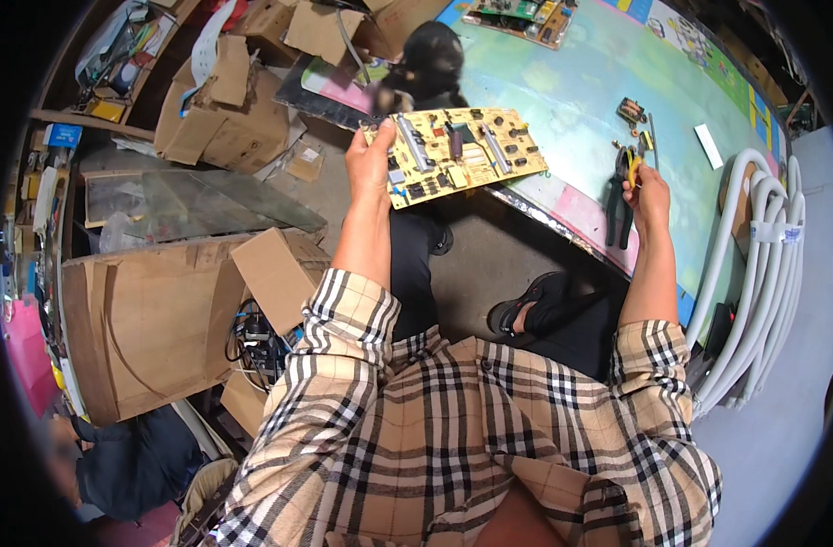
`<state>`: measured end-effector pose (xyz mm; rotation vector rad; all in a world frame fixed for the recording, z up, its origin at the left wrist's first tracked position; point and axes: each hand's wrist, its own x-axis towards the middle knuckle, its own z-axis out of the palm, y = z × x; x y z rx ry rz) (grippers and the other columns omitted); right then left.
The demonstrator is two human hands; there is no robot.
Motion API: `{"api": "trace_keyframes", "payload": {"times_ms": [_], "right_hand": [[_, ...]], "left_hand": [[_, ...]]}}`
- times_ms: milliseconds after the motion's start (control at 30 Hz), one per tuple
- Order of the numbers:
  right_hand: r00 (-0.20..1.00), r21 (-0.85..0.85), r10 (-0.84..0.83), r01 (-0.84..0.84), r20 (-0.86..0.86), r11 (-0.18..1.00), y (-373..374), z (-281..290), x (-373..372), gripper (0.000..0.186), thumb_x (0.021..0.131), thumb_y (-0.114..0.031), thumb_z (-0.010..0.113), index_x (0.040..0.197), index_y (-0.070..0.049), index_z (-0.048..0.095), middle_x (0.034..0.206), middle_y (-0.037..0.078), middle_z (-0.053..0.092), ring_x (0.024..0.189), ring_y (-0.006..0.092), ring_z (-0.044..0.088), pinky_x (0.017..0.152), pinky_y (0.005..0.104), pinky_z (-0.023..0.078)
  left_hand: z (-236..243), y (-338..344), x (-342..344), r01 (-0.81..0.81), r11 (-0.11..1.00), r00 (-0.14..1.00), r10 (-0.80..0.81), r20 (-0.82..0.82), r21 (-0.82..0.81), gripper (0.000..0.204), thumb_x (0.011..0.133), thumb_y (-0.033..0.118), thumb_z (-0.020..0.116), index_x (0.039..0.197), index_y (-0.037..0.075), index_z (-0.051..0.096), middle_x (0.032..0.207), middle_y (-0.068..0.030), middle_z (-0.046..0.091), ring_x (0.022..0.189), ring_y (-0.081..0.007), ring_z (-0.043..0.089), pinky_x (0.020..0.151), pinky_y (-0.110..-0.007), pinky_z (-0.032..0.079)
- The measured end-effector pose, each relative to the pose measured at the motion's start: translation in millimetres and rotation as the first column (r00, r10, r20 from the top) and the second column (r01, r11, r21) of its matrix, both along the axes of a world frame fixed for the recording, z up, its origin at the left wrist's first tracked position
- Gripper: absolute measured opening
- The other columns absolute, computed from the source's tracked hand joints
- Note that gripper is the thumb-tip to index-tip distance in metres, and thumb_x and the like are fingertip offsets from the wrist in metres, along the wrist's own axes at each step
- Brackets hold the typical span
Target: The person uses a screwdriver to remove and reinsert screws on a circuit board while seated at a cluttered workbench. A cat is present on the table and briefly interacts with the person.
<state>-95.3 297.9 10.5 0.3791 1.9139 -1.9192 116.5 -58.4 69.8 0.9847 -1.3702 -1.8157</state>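
Observation:
My left hand is closed on the left edge of a yellow circuit board, which is tilted with its component side showing. Dark metal heat sinks, black capacitors and small connectors stand on it. The board is held above the near edge of the table. Over the table, my right hand has its fingers closed around a small yellow tool, whose exact kind I cannot make out. Beside that hand lie pliers with dark green handles. A small copper-coloured component rests just beyond them.
The painted table bears more circuit boards at its far side and a white strip. A coil of white hose hangs at right. Cardboard boxes crowd the left. A dark-haired person is at the table's far left.

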Motion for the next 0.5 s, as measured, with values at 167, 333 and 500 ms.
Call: {"api": "trace_keyframes", "payload": {"times_ms": [167, 333, 500], "right_hand": [[0.974, 0.245, 0.22, -0.224, 0.047, 0.943, -6, -15, 7, 0.024, 0.1, -0.025, 0.049, 0.088, -0.005, 0.058, 0.072, 0.002, 0.058, 0.059, 0.0111, 0.059, 0.048, 0.0249, 0.043], [0.932, 0.537, 0.36, -0.287, -0.033, 0.793, -11, -26, 2, 0.024, 0.096, -0.024, 0.052, 0.096, -0.002, 0.064, 0.079, 0.009, 0.065, 0.065, 0.0186, 0.066, 0.058, 0.0328, 0.05], [0.847, 0.833, 0.516, -0.188, -0.131, 0.521, -8, -47, 0, 0.027, 0.091, -0.023, 0.055, 0.106, -0.005, 0.069, 0.097, 0.019, 0.071, 0.092, 0.0339, 0.068, 0.083, 0.0423, 0.051]], "left_hand": [[12, 8, -3, -0.047, 0.997, 0.999, 0.048, -0.015, 0.068, 0.029, 0.097, 0.021, 0.06, 0.114, -0.002, 0.061, 0.1, -0.0046, 0.066, 0.084, -0.0119, 0.061, 0.076, -0.027, 0.048], [5, 0, 1, -0.025, 1.0, 1.0, 0.026, -0.016, 0.013, 0.033, 0.098, 0.021, 0.058, 0.118, -0.005, 0.058, 0.104, -0.0064, 0.065, 0.088, -0.012, 0.06, 0.08, -0.026, 0.047], [10, 8, -1, -0.036, 0.999, 0.999, 0.036, -0.014, -0.018, 0.03, 0.098, 0.019, 0.058, 0.114, -0.007, 0.058, 0.103, -0.0068, 0.065, 0.088, -0.0113, 0.059, 0.079, -0.026, 0.046]]}}
